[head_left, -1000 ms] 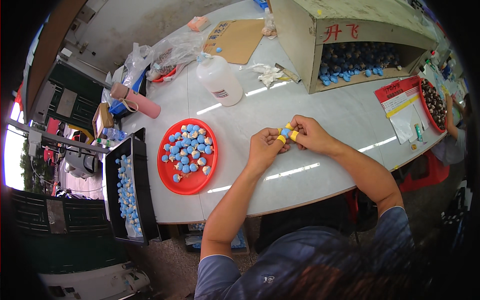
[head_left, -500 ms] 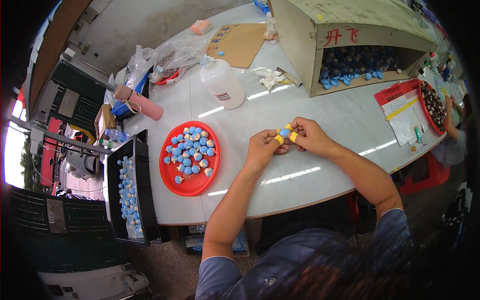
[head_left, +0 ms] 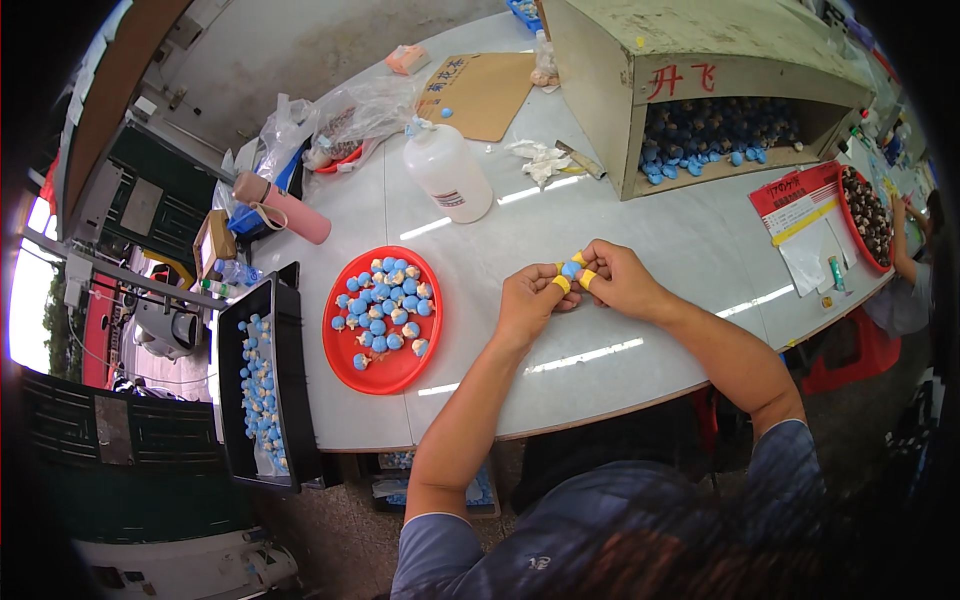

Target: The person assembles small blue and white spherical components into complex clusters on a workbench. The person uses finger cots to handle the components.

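Note:
My left hand (head_left: 532,296) and my right hand (head_left: 628,279) meet above the grey tabletop, with yellow tape wrapped around several fingers. Pinched between both hands' fingertips is a small blue rounded piece (head_left: 571,269); its underside is hidden by my fingers. To the left of my hands sits a round red tray (head_left: 385,380) with many small blue balls (head_left: 379,292) that have cream-coloured ends.
A black bin (head_left: 292,400) at the left edge holds more blue balls. Behind stand a white plastic bottle (head_left: 447,172) and a pink flask (head_left: 290,215). A box-like shelf (head_left: 590,100) full of blue pieces is at the back right. Another person's arm (head_left: 903,245) shows at far right.
My fingers have shifted very slightly around the blue piece, which stays pinched between both hands. The whole view has moved a little; the tray and its contents look the same.

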The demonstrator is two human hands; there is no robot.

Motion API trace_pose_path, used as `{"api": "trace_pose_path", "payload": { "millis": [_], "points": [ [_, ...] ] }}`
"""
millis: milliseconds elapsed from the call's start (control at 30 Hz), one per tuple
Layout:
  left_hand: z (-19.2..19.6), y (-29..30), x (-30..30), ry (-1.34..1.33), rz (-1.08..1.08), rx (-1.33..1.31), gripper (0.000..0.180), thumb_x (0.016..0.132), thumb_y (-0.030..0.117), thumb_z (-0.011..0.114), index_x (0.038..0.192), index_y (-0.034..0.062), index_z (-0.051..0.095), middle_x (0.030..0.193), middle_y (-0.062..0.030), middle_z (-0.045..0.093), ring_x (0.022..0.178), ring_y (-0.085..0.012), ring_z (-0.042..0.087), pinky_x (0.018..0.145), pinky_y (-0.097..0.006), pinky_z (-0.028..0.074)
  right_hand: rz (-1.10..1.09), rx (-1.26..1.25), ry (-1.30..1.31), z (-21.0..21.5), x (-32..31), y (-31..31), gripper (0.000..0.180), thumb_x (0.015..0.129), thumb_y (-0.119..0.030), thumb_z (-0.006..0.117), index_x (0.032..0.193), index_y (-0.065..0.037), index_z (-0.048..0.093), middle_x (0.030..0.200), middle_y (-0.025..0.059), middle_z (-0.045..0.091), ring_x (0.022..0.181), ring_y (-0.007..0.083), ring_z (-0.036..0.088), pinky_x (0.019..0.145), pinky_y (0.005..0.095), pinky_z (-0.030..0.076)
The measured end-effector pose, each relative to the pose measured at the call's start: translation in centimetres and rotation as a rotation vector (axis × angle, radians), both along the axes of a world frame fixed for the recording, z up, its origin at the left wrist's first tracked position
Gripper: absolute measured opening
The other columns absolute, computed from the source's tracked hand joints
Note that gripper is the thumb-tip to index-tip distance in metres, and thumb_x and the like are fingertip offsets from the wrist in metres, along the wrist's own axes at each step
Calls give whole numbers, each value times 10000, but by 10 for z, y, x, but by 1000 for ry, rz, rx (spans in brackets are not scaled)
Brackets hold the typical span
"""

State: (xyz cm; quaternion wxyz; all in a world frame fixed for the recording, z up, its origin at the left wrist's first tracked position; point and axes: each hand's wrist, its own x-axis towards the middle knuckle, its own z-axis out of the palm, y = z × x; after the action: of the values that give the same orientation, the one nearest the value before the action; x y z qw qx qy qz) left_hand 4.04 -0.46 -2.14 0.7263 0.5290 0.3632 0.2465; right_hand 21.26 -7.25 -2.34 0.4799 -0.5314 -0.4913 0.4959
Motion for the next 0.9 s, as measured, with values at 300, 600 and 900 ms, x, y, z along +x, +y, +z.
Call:
{"api": "trace_pose_path", "payload": {
  "millis": [300,600,900],
  "points": [
    [-5,3,-2,-68,41,-15,315,900,122,646,1128,-68,539,952,-116,679,812,-155,672,716,-242,551,-36,12,30,3,-9,2,158,926,-33,562,1072,24,546,853,36,612,632,46,545,536,195,462],
    [9,33,-35,-555,717,-197,310,970,260,519,1116,-10,478,1025,-122,592,864,-175,608,749,-266,520,-177,-1,86,10,1,1,280,902,-34,511,1181,-13,525,844,5,553,604,45,502,530,191,404],
    [16,58,-53,-814,1017,-351,646,994,510,267,1307,-45,376,1268,-151,512,1003,-221,540,813,-291,502,-236,21,90,9,14,-2,277,900,-25,514,1176,-16,533,836,-2,549,601,45,485,525,197,408]
  ]
}}
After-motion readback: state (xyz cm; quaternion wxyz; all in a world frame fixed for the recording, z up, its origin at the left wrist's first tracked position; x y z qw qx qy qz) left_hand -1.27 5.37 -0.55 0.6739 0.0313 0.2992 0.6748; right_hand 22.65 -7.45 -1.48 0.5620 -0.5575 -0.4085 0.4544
